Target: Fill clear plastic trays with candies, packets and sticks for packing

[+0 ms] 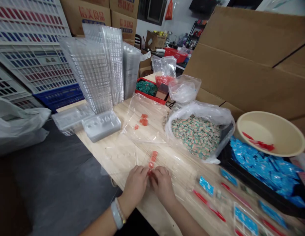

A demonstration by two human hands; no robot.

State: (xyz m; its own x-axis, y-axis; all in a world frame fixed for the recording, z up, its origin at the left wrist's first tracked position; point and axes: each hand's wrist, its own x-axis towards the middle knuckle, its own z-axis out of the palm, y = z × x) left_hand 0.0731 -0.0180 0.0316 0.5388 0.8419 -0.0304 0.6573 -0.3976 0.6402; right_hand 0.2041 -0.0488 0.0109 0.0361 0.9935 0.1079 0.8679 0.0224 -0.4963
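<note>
We've got left hand (137, 181) and right hand (163, 182) curled nearly closed at lower centre of frame, around the nearest red piece (149, 171); grip hidden, can't tell; looks light, stiff, maybe slick; we'd pinch opposite edges.

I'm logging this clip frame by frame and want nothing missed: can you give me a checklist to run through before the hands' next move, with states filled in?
1. Both hands in view: ok, left hand and right hand meet at the near end of the red row.
2. Row of red pieces visible: ok, three show beyond the fingers.
3. Firm grip on the piece at the fingers: cannot tell, mostly hidden.
4. Loose red pieces in sight: ok, a small group lies farther out.
5. Blue packets legible: not ok, print unreadable.
</note>
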